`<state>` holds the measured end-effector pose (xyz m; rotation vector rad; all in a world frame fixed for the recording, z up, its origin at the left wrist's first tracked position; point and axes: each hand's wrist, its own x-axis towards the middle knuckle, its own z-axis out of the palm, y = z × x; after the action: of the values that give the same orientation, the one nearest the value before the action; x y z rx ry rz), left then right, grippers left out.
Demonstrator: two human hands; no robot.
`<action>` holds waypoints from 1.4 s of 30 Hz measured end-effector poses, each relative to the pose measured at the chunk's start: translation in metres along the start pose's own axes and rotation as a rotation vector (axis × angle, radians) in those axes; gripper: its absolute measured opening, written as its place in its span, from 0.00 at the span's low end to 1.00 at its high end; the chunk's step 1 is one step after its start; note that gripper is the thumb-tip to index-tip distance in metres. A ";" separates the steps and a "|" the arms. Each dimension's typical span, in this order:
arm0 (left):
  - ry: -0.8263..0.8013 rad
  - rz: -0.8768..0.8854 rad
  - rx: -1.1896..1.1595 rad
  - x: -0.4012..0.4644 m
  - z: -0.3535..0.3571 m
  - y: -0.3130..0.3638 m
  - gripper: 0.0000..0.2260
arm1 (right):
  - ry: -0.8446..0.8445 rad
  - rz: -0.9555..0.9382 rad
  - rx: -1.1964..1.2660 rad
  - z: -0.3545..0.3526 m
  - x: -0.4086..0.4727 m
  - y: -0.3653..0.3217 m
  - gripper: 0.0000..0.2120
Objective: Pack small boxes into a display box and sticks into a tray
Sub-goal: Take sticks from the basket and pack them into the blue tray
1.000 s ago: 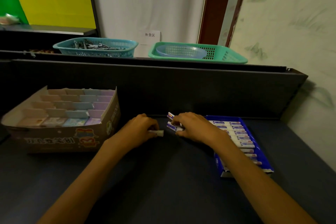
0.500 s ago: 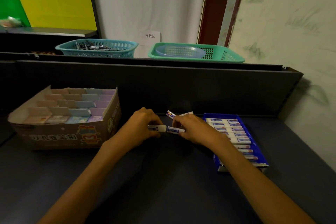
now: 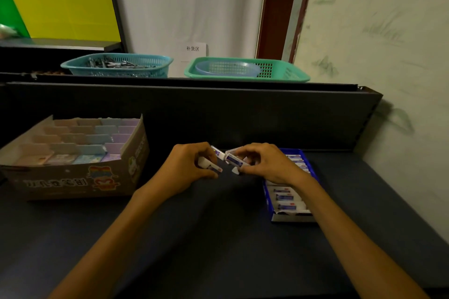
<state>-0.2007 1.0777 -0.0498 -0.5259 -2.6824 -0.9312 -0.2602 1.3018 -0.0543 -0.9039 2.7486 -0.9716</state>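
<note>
A cardboard display box point(image 3: 73, 177) at the left holds rows of small pastel boxes point(image 3: 85, 138). At the right lies a blue tray point(image 3: 269, 204) with several white, blue-labelled sticks point(image 3: 286, 206) laid side by side. Between them, over the dark table, my left hand point(image 3: 187, 170) grips white sticks point(image 3: 209, 165), and my right hand point(image 3: 264, 165) pinches more sticks point(image 3: 233, 160). The two hands almost meet. How many sticks each hand holds is hidden by the fingers.
A dark partition wall point(image 3: 218, 116) closes the back of the table. On the shelf behind it stand a teal basket point(image 3: 116, 65) with metal parts and a green basket point(image 3: 245, 70) holding a pale bowl. A plastered wall rises at the right.
Both hands have lifted a little off the table with their sticks and drawn close together. The sticks in the right hand now angle toward the left hand.
</note>
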 end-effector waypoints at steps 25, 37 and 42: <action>-0.043 0.128 0.113 0.039 0.066 0.069 0.14 | 0.096 0.071 0.205 -0.064 -0.077 0.066 0.12; -0.089 0.121 0.122 0.046 0.088 0.087 0.15 | 0.098 -0.031 0.073 -0.067 -0.092 0.078 0.12; -0.104 0.128 0.099 0.046 0.090 0.094 0.15 | 0.090 -0.068 0.071 -0.063 -0.091 0.080 0.12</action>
<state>-0.2139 1.2148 -0.0516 -0.7328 -2.7309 -0.7510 -0.2427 1.4371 -0.0617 -0.9709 2.7528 -1.1413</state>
